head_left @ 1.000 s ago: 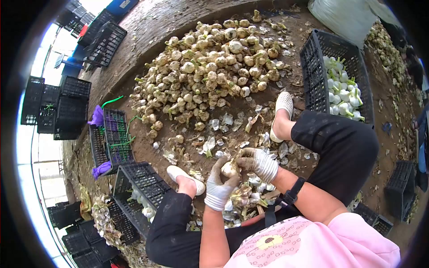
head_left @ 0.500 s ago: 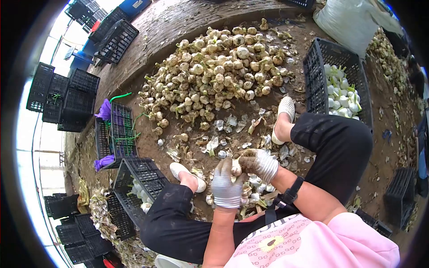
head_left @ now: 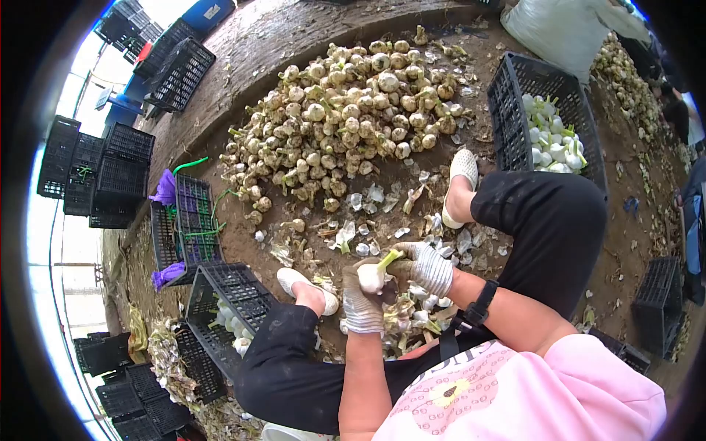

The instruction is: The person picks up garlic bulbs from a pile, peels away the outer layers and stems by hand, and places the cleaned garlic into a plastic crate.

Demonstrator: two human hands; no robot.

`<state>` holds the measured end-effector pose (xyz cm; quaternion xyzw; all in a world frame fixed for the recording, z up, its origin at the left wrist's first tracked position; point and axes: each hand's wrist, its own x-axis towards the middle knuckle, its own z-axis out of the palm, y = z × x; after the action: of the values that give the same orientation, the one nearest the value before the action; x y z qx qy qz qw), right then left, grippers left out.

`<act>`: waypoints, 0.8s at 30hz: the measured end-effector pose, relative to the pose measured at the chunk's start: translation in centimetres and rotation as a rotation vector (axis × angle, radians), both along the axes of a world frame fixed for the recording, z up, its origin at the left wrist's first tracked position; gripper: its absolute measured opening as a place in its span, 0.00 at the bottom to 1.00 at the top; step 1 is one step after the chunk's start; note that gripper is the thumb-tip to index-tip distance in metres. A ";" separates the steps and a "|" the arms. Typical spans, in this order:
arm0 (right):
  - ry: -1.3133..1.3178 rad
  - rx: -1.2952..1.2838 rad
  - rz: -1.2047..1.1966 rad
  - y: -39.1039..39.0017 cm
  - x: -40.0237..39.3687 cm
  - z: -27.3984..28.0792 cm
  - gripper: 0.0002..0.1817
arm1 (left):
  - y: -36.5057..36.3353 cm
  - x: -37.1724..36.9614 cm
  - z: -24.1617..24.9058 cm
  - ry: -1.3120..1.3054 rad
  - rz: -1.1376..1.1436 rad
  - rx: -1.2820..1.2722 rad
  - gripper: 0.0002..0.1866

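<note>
Just below the garlic pile (head_left: pixel 346 117), the left hand (head_left: pixel 362 303) grips a peeled bulb (head_left: pixel 372 277) from beneath, its green stem tilting up-right toward the right hand (head_left: pixel 425 266), closed on its skin.

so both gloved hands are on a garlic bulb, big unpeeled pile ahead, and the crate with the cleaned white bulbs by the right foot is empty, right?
Not quite. In the head view the crate by the right foot is not empty: it holds cleaned white bulbs. The rest stands: left hand and right hand both grip a garlic bulb, and the unpeeled pile lies ahead.
</note>
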<state>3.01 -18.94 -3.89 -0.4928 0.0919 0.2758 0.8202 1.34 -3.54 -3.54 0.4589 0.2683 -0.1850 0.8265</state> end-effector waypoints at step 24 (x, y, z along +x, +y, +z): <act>-0.158 -0.072 0.115 1.3 -0.6 0.0 0.24 | -0.8 -0.4 -1.0 -0.564 0.073 0.384 0.57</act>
<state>2.36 -17.59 -3.87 -0.5464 0.0085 0.2792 0.7896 0.91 -4.34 -4.51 0.6294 0.0754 0.0327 0.7727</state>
